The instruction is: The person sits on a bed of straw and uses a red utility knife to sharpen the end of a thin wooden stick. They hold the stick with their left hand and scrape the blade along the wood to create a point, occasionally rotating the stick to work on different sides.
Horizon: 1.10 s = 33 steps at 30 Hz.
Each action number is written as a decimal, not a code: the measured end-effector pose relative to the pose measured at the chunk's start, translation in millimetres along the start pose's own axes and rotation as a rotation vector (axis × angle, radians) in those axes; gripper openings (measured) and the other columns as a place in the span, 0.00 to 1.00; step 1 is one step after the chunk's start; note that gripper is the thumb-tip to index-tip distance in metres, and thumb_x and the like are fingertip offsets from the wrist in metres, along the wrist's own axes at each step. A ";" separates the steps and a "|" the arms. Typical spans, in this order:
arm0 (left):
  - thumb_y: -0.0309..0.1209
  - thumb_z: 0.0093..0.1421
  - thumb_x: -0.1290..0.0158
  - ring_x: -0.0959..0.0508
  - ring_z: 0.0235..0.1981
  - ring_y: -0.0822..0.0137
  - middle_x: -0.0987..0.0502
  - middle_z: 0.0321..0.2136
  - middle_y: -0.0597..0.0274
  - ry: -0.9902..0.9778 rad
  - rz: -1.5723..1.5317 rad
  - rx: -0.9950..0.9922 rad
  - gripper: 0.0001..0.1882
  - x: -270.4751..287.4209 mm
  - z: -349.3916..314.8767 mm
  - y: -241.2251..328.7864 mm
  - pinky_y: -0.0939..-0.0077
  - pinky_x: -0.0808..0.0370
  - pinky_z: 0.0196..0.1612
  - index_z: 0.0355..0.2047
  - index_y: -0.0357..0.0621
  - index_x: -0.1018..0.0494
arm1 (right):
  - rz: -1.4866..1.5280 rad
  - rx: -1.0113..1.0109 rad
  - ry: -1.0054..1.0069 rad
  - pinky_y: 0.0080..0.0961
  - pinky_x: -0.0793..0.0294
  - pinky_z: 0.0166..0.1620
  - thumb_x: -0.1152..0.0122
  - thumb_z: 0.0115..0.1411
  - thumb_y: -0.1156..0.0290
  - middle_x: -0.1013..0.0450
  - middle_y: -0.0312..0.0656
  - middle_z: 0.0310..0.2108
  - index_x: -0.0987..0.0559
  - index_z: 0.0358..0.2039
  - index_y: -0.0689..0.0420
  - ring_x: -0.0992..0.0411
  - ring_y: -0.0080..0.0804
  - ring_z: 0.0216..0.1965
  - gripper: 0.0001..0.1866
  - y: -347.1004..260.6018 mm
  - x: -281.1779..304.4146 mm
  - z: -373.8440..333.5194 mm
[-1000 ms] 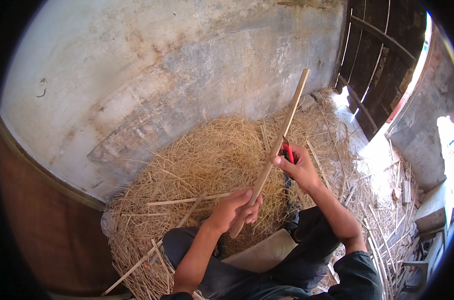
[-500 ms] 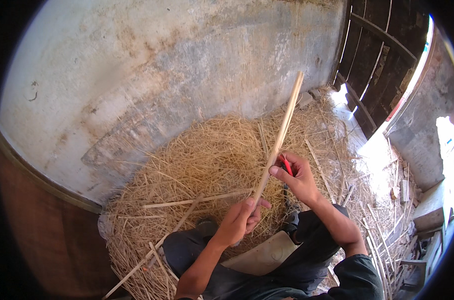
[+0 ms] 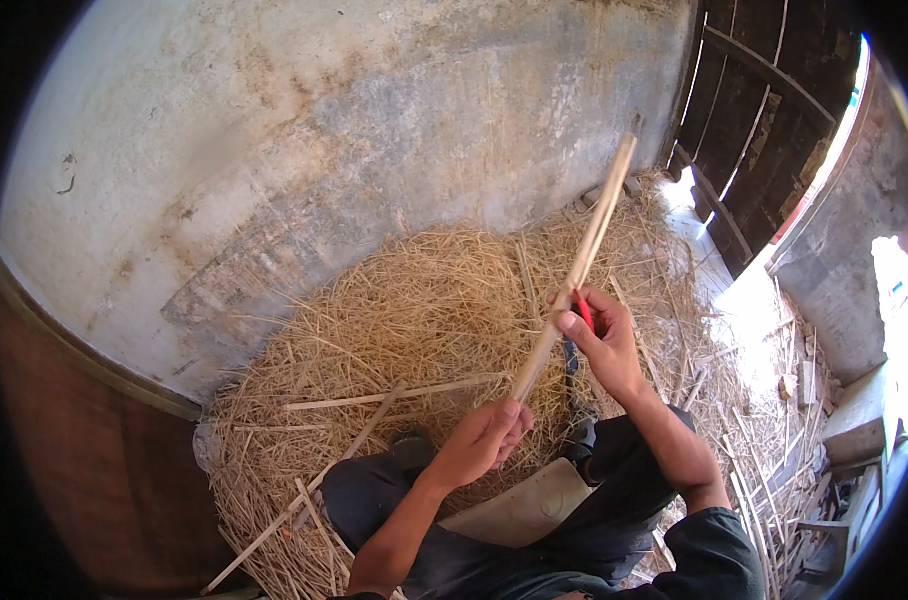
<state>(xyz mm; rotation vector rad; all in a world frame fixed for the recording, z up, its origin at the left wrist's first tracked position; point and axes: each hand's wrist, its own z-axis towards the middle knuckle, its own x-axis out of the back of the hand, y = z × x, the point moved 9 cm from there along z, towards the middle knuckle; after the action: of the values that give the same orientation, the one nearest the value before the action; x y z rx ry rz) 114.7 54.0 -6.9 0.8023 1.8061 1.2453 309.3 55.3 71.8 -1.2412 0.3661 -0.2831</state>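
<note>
A long, pale wooden stick (image 3: pixel 602 222) slants up and to the right in front of me. My left hand (image 3: pixel 477 442) is closed around its lower end. Partway up the stick, my right hand (image 3: pixel 612 348) is closed on a small red-handled tool (image 3: pixel 584 311). The right thumb lies against the stick and the tool touches or nearly touches it. The tool's working end is hidden by the fingers and the stick, so its exact kind does not show. Below my hands, a stiff pale sheet (image 3: pixel 522 506) rests between my legs.
Loose straw (image 3: pixel 404 310) covers the floor around me, with several thin wooden sticks (image 3: pixel 394 393) lying on it. A stained wall (image 3: pixel 374 130) rises ahead. Dark wooden planks (image 3: pixel 754 110) stand at the far right, a brown panel (image 3: pixel 94 450) at the left.
My right hand has moved slightly up and to the right along with the red-handled tool. The stick leans further right, its top end shifted that way. My left hand stays closed on its lower end.
</note>
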 end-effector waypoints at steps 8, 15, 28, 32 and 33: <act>0.52 0.81 0.60 0.38 0.19 0.82 0.38 0.22 0.74 0.270 0.195 -0.224 0.23 21.7 -2.1 17.9 0.82 0.38 0.21 0.38 0.46 0.34 | -0.736 0.500 -0.244 0.31 0.20 0.32 0.27 0.64 0.63 0.21 0.41 0.33 0.17 0.48 0.54 0.18 0.36 0.30 0.14 -24.2 -37.7 -35.7; 0.47 0.82 0.60 0.34 0.20 0.78 0.33 0.22 0.70 0.395 0.369 -0.328 0.24 24.0 -9.4 24.1 0.77 0.35 0.23 0.36 0.41 0.31 | -0.952 0.555 -0.330 0.34 0.20 0.28 0.27 0.62 0.61 0.24 0.36 0.30 0.15 0.45 0.50 0.19 0.37 0.26 0.13 -19.5 -58.1 -51.6; 0.40 0.79 0.53 0.24 0.21 0.40 0.27 0.20 0.44 0.595 0.638 -0.315 0.18 32.1 -20.3 32.5 0.54 0.32 0.26 0.43 0.36 0.25 | -0.999 0.583 -0.272 0.33 0.22 0.25 0.27 0.62 0.61 0.24 0.34 0.28 0.14 0.45 0.48 0.21 0.36 0.23 0.13 -21.4 -63.2 -53.8; 0.40 0.79 0.52 0.24 0.22 0.37 0.27 0.19 0.43 0.591 0.666 -0.260 0.17 28.4 -24.4 34.6 0.52 0.32 0.25 0.43 0.36 0.25 | -0.981 0.609 -0.190 0.29 0.24 0.24 0.26 0.63 0.62 0.20 0.38 0.28 0.13 0.42 0.52 0.23 0.33 0.21 0.11 -28.1 -50.6 -45.2; 0.40 0.79 0.52 0.24 0.22 0.37 0.27 0.19 0.43 0.578 0.690 -0.222 0.17 27.2 -26.3 29.5 0.51 0.32 0.25 0.42 0.36 0.26 | -0.976 0.603 -0.156 0.28 0.24 0.24 0.26 0.63 0.63 0.19 0.40 0.28 0.13 0.41 0.53 0.22 0.32 0.21 0.10 -30.1 -41.9 -38.4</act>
<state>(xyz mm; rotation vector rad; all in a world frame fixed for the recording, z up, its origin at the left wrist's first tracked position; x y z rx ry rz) 80.4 74.3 19.8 1.0544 1.8197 2.2711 254.8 29.9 94.7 -0.7485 -0.4744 -1.0376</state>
